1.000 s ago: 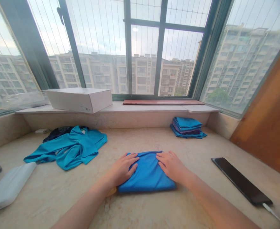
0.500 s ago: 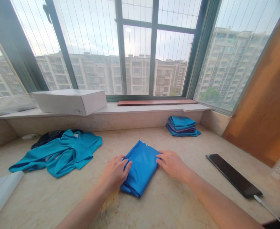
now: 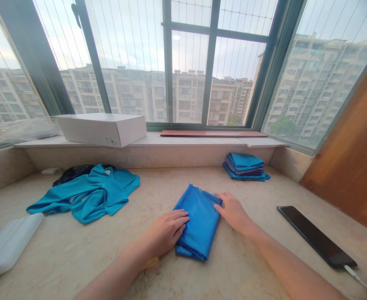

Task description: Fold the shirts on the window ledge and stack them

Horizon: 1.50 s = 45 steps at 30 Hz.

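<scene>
Blue cloth (image 3: 198, 225), teal garment (image 3: 105, 195), folded stack (image 3: 245, 167), phone (image 3: 316, 235) on marbled counter (image 3: 233, 271)

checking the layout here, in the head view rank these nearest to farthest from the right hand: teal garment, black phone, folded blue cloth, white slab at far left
1. Folded blue cloth: touching the right hand, on its left.
2. Black phone: to the hand's right.
3. Teal garment: left, past the blue cloth.
4. White slab: farthest, near the left edge.

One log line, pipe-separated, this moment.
left hand: on folded blue cloth | right hand: at its right edge | folded stack: behind, right | teal garment: loose, left
</scene>
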Each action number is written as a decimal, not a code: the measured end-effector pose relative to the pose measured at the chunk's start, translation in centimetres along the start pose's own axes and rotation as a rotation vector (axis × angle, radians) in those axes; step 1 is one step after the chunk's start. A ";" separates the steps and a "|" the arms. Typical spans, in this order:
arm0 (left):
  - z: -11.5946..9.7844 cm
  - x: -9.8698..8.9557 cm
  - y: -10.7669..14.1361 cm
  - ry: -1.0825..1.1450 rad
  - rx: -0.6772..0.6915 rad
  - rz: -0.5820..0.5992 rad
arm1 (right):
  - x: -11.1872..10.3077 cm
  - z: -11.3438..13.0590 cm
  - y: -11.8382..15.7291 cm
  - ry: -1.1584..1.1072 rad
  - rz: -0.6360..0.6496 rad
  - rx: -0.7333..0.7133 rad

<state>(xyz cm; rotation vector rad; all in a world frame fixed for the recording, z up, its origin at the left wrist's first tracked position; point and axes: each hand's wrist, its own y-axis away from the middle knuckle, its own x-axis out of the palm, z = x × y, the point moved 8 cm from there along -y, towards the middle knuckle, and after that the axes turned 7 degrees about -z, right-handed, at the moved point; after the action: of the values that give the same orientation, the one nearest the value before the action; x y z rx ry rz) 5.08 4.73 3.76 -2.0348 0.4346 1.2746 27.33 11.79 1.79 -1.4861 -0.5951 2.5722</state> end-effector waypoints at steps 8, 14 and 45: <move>0.4 0.1 0.1 0.037 -0.003 -0.020 | -3.0 7.5 3.1 -0.338 -0.231 -0.500; 2.1 1.2 0.6 0.031 -0.125 0.052 | -1.9 12.7 8.2 -0.375 0.132 -0.814; -2.2 -1.2 1.1 0.072 0.139 0.147 | -2.0 11.2 6.9 -0.439 0.375 -0.748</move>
<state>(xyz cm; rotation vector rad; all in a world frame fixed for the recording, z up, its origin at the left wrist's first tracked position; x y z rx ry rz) 5.30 2.26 5.02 -1.9652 0.6984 1.2234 19.46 1.78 5.72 -1.2523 -1.6173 3.1977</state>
